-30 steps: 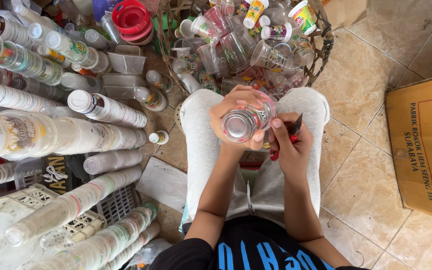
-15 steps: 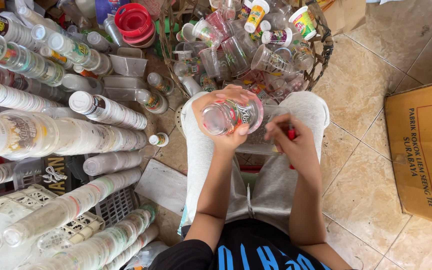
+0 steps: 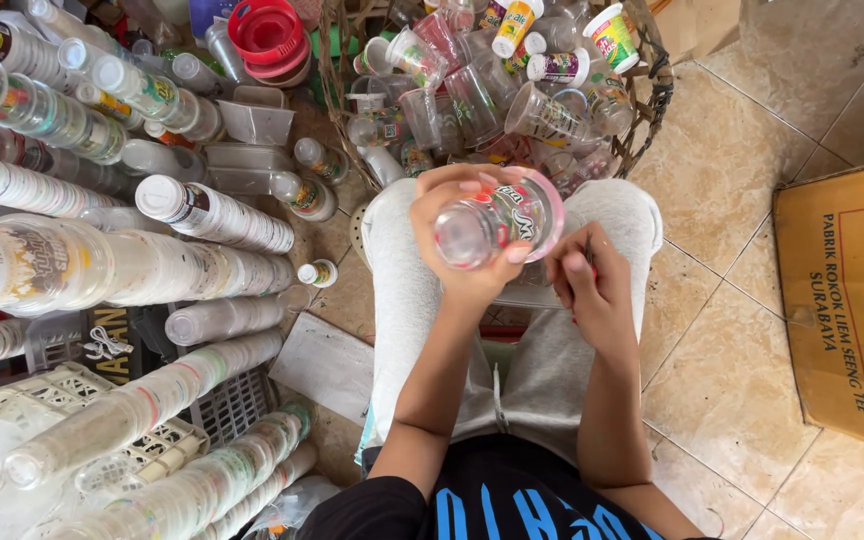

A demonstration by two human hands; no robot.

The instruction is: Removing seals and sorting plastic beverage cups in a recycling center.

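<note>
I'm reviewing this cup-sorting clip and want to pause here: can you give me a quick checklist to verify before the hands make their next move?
1. Left hand has a firm hold on the clear plastic cup: ok, fingers wrap around it, cup lying sideways.
2. Right hand holds its small tool: ok, a thin dark and red item shows in the fingers; its kind cannot be told.
3. Tool touching the cup: cannot tell.
4. Cup empty: ok, nothing shows through its clear wall.
5. Wire basket of loose cups within reach ahead of the knees: ok.
6. Stacked cups at the person's left lie steady: ok.
</note>
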